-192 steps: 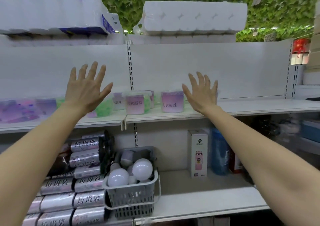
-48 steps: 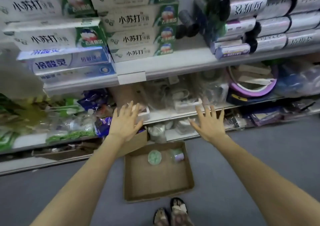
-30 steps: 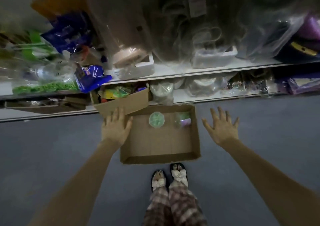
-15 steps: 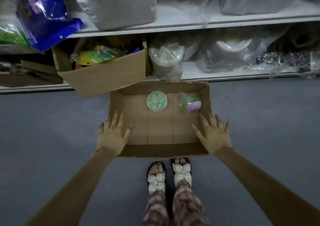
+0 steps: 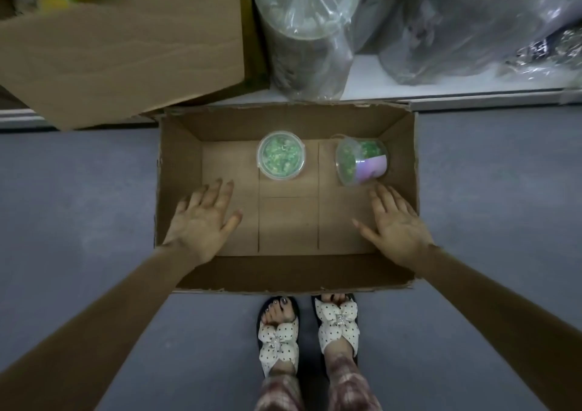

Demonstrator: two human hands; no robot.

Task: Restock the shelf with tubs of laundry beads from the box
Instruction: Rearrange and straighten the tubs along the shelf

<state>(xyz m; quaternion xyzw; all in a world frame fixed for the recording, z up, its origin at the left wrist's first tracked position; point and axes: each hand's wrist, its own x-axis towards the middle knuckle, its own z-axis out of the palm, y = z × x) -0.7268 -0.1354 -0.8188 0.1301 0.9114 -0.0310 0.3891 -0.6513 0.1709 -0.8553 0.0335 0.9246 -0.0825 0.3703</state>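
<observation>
The scene is dimly lit, with a cool grey cast. The floor of the box (image 5: 286,272) is lit most, seemingly from above, while its near wall is left in shade. Glare is caught on the plastic bags (image 5: 302,16) at the top, which are smeared by blur. Straight edges are bowed by wide-angle distortion towards the corners.

Box (image 5: 286,273): on floor (image 5: 78,190), before shelf (image 5: 441,73).
Upright tub (image 5: 281,154): in box, back middle.
Tipped tub (image 5: 362,162): in box, back right.
</observation>
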